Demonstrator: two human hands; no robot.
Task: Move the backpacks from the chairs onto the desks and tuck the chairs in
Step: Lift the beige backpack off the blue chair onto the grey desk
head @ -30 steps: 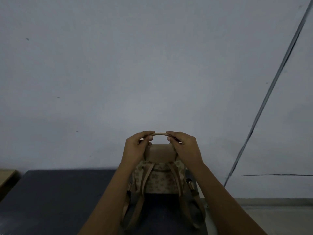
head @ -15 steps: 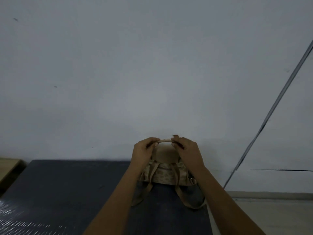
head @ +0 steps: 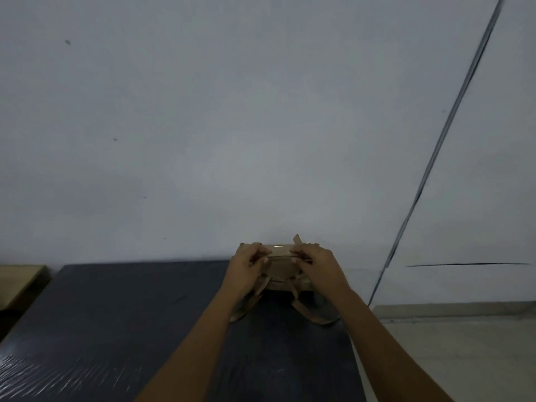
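A small tan backpack (head: 280,268) with a patterned body rests at the far right end of the dark desk (head: 116,320), against the wall. Its brown shoulder straps (head: 314,314) lie loose on the desk toward me. My left hand (head: 249,266) and my right hand (head: 316,266) both pinch the thin top handle of the backpack, one at each end. The hands hide most of the bag's sides. No chair is in view.
A grey wall (head: 261,126) rises right behind the desk, with a dark cable (head: 435,152) running down it at the right. A light wooden desk (head: 17,280) shows at the left edge. Pale floor (head: 449,358) lies to the right of the dark desk.
The backpack has been carried away from me and lowered onto the far end of the desk against the wall. Both hands stayed on the handle and moved with it.
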